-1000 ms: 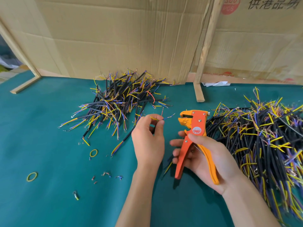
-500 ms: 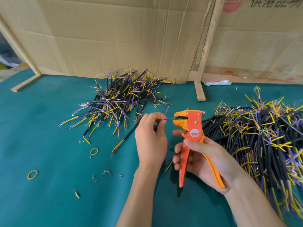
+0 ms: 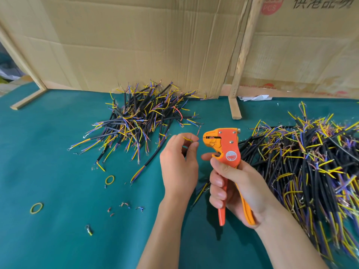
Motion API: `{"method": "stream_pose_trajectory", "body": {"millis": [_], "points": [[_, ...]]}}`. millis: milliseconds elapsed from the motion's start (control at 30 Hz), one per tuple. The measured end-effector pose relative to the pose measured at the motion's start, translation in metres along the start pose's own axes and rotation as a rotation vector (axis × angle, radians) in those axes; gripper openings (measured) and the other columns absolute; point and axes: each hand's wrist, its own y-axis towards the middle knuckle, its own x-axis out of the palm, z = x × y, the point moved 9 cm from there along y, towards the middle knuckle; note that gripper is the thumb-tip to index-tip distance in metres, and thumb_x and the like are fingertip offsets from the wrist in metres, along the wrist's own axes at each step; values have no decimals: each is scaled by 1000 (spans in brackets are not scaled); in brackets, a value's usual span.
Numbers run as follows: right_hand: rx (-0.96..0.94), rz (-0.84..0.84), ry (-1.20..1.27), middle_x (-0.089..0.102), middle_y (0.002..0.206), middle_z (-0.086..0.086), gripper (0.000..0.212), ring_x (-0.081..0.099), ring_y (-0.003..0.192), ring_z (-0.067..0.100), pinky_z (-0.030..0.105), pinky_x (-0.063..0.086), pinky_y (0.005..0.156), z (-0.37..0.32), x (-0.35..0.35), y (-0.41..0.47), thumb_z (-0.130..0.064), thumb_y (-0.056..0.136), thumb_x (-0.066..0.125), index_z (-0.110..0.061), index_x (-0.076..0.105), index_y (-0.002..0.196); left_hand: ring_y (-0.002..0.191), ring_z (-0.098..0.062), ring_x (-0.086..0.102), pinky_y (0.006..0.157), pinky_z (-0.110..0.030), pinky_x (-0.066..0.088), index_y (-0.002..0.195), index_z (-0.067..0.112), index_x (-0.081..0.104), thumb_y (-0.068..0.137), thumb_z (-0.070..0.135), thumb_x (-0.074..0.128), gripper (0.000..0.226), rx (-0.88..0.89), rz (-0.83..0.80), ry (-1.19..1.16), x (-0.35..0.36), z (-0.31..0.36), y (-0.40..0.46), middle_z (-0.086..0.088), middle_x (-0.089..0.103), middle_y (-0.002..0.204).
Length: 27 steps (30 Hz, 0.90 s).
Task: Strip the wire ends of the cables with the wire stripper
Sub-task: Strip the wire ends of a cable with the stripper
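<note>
**A:** Log, left to right. Finished-looking pile of cables (image 3: 139,121) sits at the back-left of the tabletop (image 3: 58,152), rubber bands (image 3: 109,179) and stripped scraps (image 3: 124,205) in front of it. What's changed?

**B:** I see the left hand (image 3: 179,162) has carried its wire end (image 3: 191,140) rightward. A second ago it was well short of the tool; now the tip sits at the mouth of the wire stripper (image 3: 226,150). I can't tell if it's seated between the jaws.

**A:** Grip state?

**B:** Left grip pinches the thin wires between thumb and forefinger; the rest of that cable (image 3: 200,191) trails down behind the hand. Right hand (image 3: 236,191) is wrapped round the stripper's handles. The tool has also come upright and closer to the left hand.

**A:** Meaning?

**B:** My read: feeding is about done, squeeze comes next. Handles don't look fully closed yet.

**A:** Far right?

**B:** Large heap of cables (image 3: 310,167), presumably the stock still to do.
</note>
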Motion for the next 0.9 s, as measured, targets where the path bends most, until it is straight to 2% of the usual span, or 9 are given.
{"method": "stream_pose_trajectory", "body": {"millis": [133,267,400,467,533,600,700,800,900], "points": [[17,11,29,45,65,9,41,43,46,22,32,41,45,4,-1,1,-23,70,87,-3,73,103,68,-14,64,70,-37,54,90,20,68,91,6,67,14,-32,-11,-7,0,-4,-1,7,66,84],[29,-17,90,65,85,25,56,61,62,34,43,55,58,0,-2,-2,-22,61,94,-4,66,105,68,-18,64,71,-41,54,91,21,69,92,7,66,14,-45,21,23,-3,-7,0,3,65,83],[30,26,216,66,117,36,57,71,90,44,49,62,75,-6,-10,-2,-12,75,71,0,55,128,69,-19,64,72,-41,53,93,22,69,93,8,65,14,-36,43,20,-7,-6,1,2,64,85],[24,29,275,63,123,39,69,70,102,49,53,61,81,-8,-13,-2,-6,70,68,1,51,136,68,-20,64,72,-42,54,93,21,69,93,8,65,13,-21,43,29,-6,-5,1,2,64,85],[33,3,276,62,124,40,68,66,109,54,60,58,86,-9,-11,-3,-5,74,66,-3,52,140,69,-21,65,72,-43,54,93,21,69,94,9,65,13,-12,46,35,-6,-5,1,2,63,86],[70,-31,227,63,124,39,56,66,107,55,64,57,85,-7,-7,-5,-10,82,63,-12,59,138,69,-21,64,71,-44,54,94,22,69,94,10,64,13,1,54,44,-6,-3,1,3,62,86],[107,-40,125,68,109,33,45,69,87,47,59,58,77,-2,-4,-6,-16,87,61,-15,67,132,69,-22,63,69,-45,53,94,21,69,94,9,63,13,22,57,54,-7,-2,1,4,61,86],[104,-35,31,66,93,27,43,63,72,39,53,57,71,0,0,-6,-13,87,71,-11,66,129,69,-23,63,68,-46,53,93,19,68,94,7,62,13,45,51,59,-7,0,1,5,61,86],[91,-56,-14,62,90,26,47,61,72,37,50,56,69,-1,2,-8,-7,81,75,-1,64,126,69,-24,62,68,-46,53,92,20,68,93,8,61,14,57,50,68,-7,0,1,6,61,86]]}}
